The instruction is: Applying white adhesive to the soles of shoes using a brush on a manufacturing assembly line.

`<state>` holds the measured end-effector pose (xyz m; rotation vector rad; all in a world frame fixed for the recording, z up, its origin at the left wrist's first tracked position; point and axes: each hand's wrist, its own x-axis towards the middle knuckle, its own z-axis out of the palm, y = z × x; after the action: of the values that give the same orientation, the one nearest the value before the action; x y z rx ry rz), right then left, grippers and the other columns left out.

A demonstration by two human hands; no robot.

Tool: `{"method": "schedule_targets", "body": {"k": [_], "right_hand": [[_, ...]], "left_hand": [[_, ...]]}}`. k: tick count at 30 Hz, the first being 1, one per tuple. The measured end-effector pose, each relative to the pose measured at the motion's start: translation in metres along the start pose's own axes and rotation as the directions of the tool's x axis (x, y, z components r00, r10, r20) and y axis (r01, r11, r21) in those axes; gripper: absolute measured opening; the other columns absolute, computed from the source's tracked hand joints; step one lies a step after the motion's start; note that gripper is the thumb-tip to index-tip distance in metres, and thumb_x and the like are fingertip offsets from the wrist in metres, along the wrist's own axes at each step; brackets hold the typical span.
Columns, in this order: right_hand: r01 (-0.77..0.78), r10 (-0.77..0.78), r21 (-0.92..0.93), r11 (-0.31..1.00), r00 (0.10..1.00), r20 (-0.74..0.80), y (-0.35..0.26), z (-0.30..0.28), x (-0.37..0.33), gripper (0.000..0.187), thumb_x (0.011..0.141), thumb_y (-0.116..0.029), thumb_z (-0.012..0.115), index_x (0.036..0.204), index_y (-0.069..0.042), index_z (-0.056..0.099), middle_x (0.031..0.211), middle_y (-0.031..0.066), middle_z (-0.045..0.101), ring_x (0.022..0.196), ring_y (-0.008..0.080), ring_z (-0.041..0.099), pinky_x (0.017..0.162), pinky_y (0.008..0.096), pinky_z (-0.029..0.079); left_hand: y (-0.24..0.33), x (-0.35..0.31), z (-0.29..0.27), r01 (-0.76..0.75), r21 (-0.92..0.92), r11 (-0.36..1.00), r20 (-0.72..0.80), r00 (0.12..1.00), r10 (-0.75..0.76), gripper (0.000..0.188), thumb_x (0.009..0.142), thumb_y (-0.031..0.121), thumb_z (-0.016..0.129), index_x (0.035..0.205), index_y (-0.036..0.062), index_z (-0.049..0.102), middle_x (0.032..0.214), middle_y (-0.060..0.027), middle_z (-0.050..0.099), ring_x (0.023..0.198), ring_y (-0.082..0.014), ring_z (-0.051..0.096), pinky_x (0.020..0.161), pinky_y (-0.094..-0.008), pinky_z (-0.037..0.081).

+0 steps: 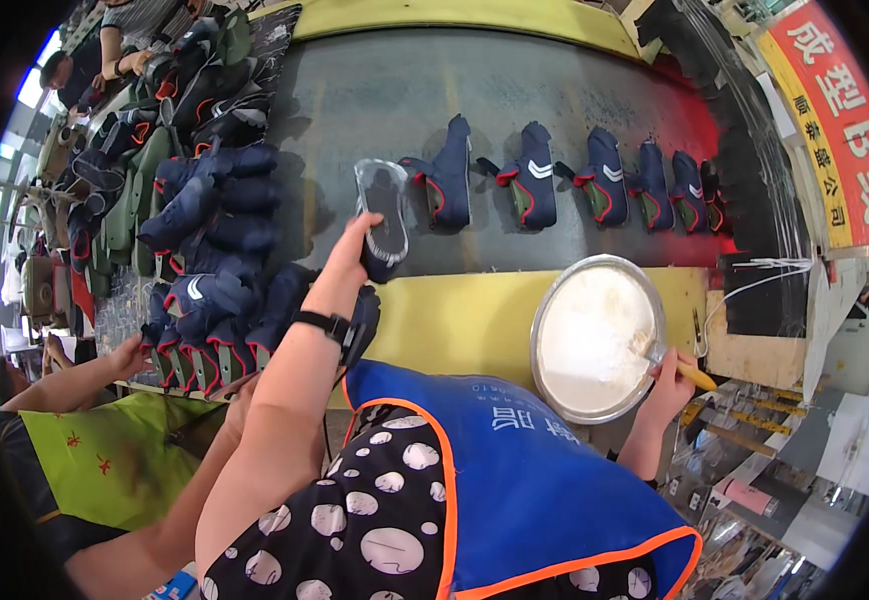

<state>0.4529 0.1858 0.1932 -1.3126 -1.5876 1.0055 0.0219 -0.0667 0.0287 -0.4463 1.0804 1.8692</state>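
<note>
My left hand [358,238] grips a navy shoe upper [386,200] by its side over the grey belt [344,100]. Its dark underside, ringed by a pale edge, faces up. Low on the right, my right hand [670,384] is closed round the yellow handle of a brush [694,372]. The brush's bristle end dips into creamy white liquid in a round metal bowl [537,345]. Just right of the held upper, another navy upper with red trim [449,180] lies on the belt.
More navy uppers [609,180] lie in a row toward the belt's red-lit right end. Piled shoe uppers [209,215] crowd the left side. A co-worker in a green apron [104,460] reaches in at lower left, close to my left arm. A yellow ledge [454,310] borders the belt.
</note>
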Motion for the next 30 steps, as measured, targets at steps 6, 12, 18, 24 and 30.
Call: {"method": "schedule_targets", "body": {"k": [6,12,18,24,30], "right_hand": [[-0.041,0.04,-0.03,0.999,0.999,-0.026,-0.015,0.005,-0.008,0.012,0.099,-0.012,0.061,0.092,-0.004,0.055,0.075,-0.0018,0.051,0.063,0.005,0.049,0.061,0.0202,0.043],[-0.029,0.022,-0.091,0.995,0.997,-0.071,-0.001,-0.01,-0.01,0.011,0.1,-0.014,0.061,0.095,-0.006,0.056,0.081,-0.0021,0.053,0.065,0.0044,0.045,0.059,0.019,0.039],[-0.03,0.023,-0.119,0.992,0.998,-0.056,-0.013,0.025,0.003,0.011,0.1,-0.014,0.06,0.095,-0.005,0.057,0.079,-0.0012,0.051,0.064,0.0057,0.045,0.06,0.0215,0.039],[0.073,-0.066,-0.066,0.995,0.992,0.11,-0.027,0.064,0.008,0.01,0.099,-0.011,0.059,0.094,-0.003,0.057,0.077,0.0001,0.051,0.064,0.006,0.046,0.061,0.0218,0.039],[0.11,-0.106,-0.032,0.993,0.988,0.112,-0.033,0.063,-0.002,0.01,0.099,-0.009,0.06,0.093,-0.002,0.057,0.074,-0.0003,0.051,0.063,0.0057,0.046,0.061,0.0203,0.04]], "left_hand": [[0.028,0.111,-0.019,-0.215,0.528,0.822,-0.288,0.865,0.411,0.1,0.067,0.03,0.083,0.152,0.0103,0.033,0.134,-0.0178,0.056,0.117,-0.0322,0.06,0.098,-0.0424,0.051],[0.044,0.139,-0.027,-0.024,0.994,0.106,-0.028,0.886,0.462,0.107,0.062,0.045,0.084,0.154,0.0282,0.033,0.138,-0.0225,0.055,0.128,-0.0406,0.053,0.106,-0.0455,0.046],[0.123,0.017,0.018,0.208,0.964,-0.166,0.051,0.469,0.882,0.055,0.065,0.039,0.084,0.109,0.0146,0.064,0.11,-0.0154,0.057,0.105,-0.0346,0.059,0.09,-0.0424,0.051],[0.22,-0.042,-0.059,0.792,0.576,-0.2,-0.316,0.442,0.84,0.061,0.096,0.024,0.055,0.153,0.017,0.035,0.157,-0.0123,0.036,0.147,-0.0385,0.03,0.116,-0.057,0.025],[0.224,-0.036,-0.086,0.722,0.687,-0.08,-0.286,0.369,0.884,0.056,0.098,0.026,0.054,0.151,0.0369,0.037,0.157,-0.0102,0.036,0.144,-0.0387,0.035,0.113,-0.0606,0.028]]}}
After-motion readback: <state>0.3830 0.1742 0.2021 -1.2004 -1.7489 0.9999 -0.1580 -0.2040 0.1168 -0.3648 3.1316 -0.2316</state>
